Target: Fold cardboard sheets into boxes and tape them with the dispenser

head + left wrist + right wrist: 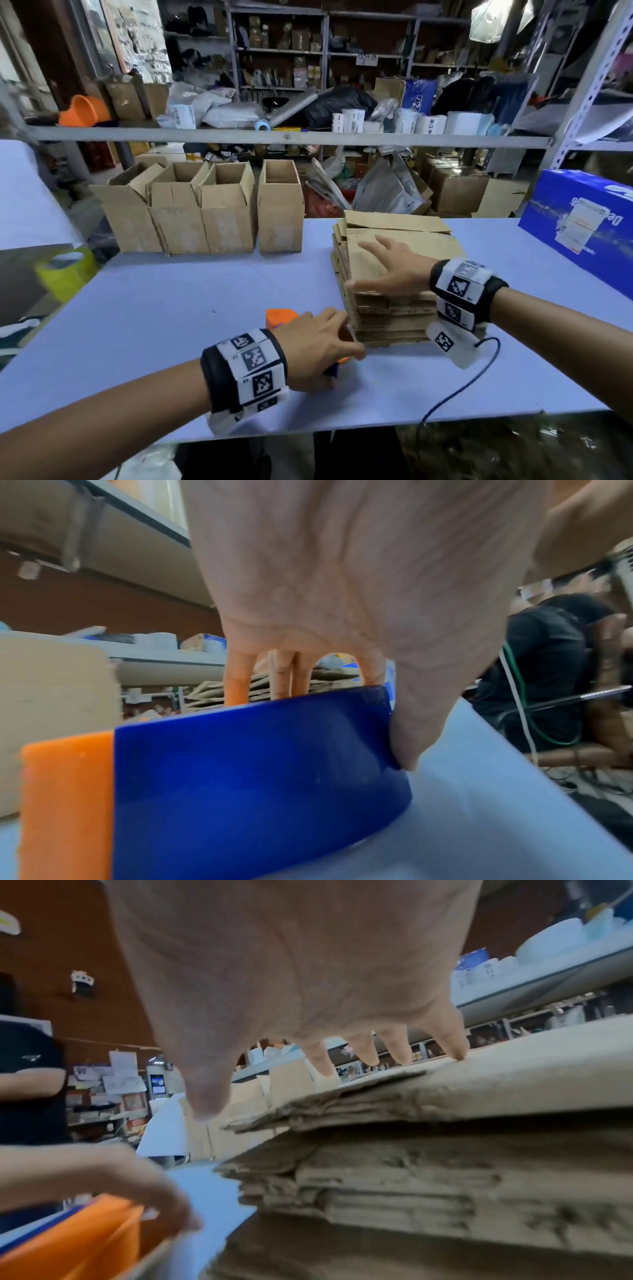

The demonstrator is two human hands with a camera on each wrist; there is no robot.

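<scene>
1. The right hand (pixel 394 270) lies spread on top of the stack of cardboard sheets (pixel 394 308), fingers straight and apart, thumb hanging over the near left corner; I judge it is steadying or about to peel off the top sheet (pixel 514 1053)
2. The left hand (pixel 315 346) has its grip clamped on the tape dispenser (pixel 253 777), thumb pressed to the blue side and fingers over the top, with the dispenser down on the bench (pixel 171 308) just beside the stack; it seems kept low and close so tape is ready once a box is folded
3. 4 folded boxes (pixel 205 209) stand in a row at the bench's far left edge, tops open, well apart from both hands
4. The stack's near edges are ragged and uneven, so a single sheet may snag when lifted
5. Open bench lies left of the stack, between dispenser and boxes, giving room to fold; a blue carton (pixel 582 219) crowds the far right side
</scene>
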